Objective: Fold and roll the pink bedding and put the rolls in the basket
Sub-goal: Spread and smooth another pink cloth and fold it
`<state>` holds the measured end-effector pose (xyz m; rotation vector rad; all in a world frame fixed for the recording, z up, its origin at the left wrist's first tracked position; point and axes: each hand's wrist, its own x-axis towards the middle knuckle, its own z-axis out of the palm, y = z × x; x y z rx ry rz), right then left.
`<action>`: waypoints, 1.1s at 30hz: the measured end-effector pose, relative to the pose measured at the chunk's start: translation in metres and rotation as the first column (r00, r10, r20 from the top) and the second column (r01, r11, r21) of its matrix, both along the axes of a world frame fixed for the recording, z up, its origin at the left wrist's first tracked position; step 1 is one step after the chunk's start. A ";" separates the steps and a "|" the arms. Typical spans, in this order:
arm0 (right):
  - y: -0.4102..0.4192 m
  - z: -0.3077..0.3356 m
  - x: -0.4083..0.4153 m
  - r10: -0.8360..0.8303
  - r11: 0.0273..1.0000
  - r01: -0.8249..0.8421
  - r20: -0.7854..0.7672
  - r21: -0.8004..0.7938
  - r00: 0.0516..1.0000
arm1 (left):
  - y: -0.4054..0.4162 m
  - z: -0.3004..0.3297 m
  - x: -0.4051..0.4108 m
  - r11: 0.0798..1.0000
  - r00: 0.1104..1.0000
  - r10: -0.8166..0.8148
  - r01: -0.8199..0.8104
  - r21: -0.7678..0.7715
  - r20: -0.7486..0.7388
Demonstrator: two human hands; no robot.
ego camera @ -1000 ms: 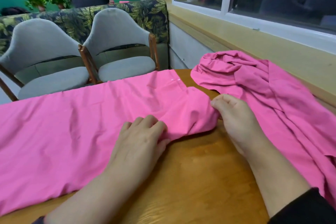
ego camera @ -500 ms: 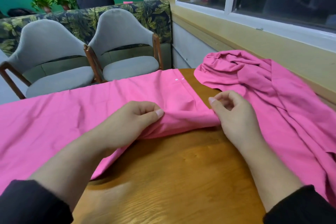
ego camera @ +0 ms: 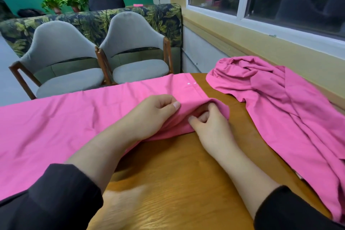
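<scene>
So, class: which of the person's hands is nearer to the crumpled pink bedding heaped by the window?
Right. The right hand pinches the end of the flat pink sheet, with bare table before the crumpled pink bedding. The left hand grips the sheet further left.

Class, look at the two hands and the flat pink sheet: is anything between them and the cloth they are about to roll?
Nothing: the left hand and right hand already grip the flat pink sheet at its end. No basket is in view.

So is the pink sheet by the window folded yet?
No. The sheet by the window lies crumpled in loose wrinkles; both hands grip the other sheet.
</scene>
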<state>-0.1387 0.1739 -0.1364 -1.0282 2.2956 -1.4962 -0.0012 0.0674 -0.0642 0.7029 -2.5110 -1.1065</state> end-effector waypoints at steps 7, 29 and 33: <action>-0.007 -0.006 0.008 0.206 0.960 -0.166 0.170 -0.224 0.964 | 0.001 -0.019 -0.007 0.981 0.998 0.016 -0.003 0.192 -0.062; -0.004 -0.010 0.017 0.079 0.986 -0.075 0.019 -0.151 0.997 | -0.005 -0.032 -0.010 0.996 0.989 0.064 -0.054 0.077 -0.130; 0.004 -0.004 0.020 0.075 0.986 -0.081 -0.052 -0.145 0.996 | -0.006 -0.028 -0.009 0.995 0.984 0.097 -0.098 0.002 -0.151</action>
